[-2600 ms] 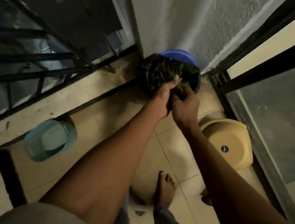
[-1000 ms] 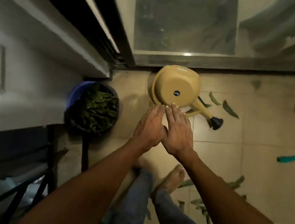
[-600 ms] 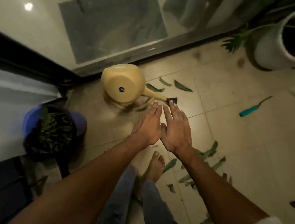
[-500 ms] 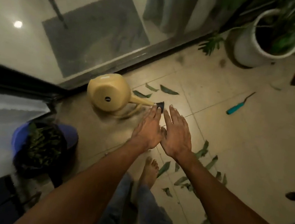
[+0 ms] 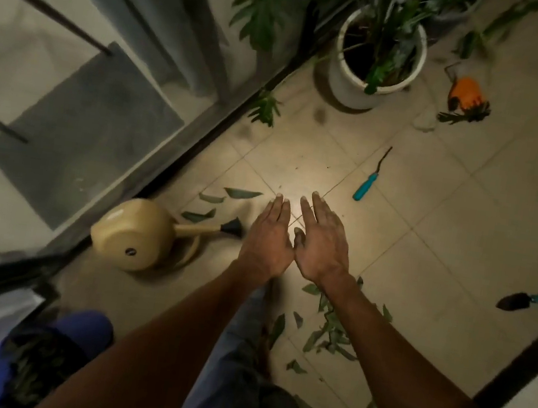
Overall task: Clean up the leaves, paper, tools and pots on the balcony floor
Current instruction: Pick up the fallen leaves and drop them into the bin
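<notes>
Leaves (image 5: 329, 330) beneath empty right hand (image 5: 322, 246)

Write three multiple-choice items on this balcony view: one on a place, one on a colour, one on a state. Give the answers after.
1. Where does the watering can lie?
A. beside the glass door
B. inside the white pot
C. in the bin

2. What colour is the handle of the hand trowel?
A. red
B. teal
C. yellow

3. What do the left hand and right hand hold?
A. leaves
B. a tool
C. nothing

Answers: 1 A, it lies tipped over by the door track. 2 B, the grip shows teal. 3 C, the fingers are straight and empty.
</notes>
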